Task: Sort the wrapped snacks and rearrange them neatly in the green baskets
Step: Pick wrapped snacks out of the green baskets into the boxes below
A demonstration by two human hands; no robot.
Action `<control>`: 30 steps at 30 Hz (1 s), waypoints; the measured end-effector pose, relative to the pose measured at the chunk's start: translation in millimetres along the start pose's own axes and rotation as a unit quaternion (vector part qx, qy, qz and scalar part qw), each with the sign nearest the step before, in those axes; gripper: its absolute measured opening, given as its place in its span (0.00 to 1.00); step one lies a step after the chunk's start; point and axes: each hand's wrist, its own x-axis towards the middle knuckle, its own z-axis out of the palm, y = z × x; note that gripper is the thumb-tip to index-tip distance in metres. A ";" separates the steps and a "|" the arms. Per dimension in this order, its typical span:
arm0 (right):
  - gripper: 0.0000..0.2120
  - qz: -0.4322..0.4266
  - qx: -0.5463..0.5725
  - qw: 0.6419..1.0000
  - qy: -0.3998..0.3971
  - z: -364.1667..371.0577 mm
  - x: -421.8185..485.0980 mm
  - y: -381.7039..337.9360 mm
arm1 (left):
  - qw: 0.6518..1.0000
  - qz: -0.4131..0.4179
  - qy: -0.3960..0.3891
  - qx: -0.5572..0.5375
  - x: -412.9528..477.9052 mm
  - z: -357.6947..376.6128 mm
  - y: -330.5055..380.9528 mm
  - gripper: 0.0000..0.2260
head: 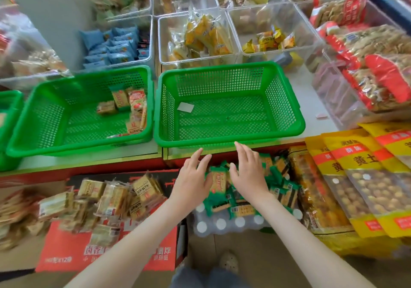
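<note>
Two green baskets stand on the shelf. The right basket holds only a small white paper slip; the left basket holds a few tan wrapped snacks in its right corner. Below the shelf lies a pile of green-wrapped snacks on a pack of bottles. My left hand and my right hand hover over that pile with fingers straight, on either side of one upright green-edged packet. Neither hand grips anything.
A heap of tan wrapped crackers lies on red cartons at lower left. Yellow bags lean at the right. Clear bins of blue and yellow snacks stand behind the baskets. A third green basket shows at the left edge.
</note>
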 end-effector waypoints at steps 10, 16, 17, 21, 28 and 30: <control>0.25 -0.181 0.049 0.982 0.032 37.4 85.1 -140.9 | 0.988 -0.066 0.135 -0.024 13.5 -104.9 -141.2 0.18; 0.29 -0.167 0.046 0.983 -0.067 89.4 152.5 -224.1 | 0.991 -0.096 0.087 0.002 35.8 -136.9 -252.6 0.20; 0.29 -0.155 0.049 0.983 -0.083 100.0 164.8 -234.7 | 0.992 -0.101 0.073 0.006 42.3 -138.7 -270.5 0.21; 0.31 -0.073 0.074 0.987 -0.125 143.0 217.1 -271.8 | 0.993 -0.103 0.019 0.053 69.4 -140.4 -334.2 0.26; 0.41 0.085 0.095 0.970 -0.206 223.5 285.0 -306.7 | 0.961 -0.107 -0.172 0.187 100.6 -132.4 -408.6 0.34; 0.42 0.116 0.102 0.974 -0.168 242.8 300.3 -312.2 | 0.946 -0.072 -0.223 0.223 112.1 -131.1 -415.9 0.34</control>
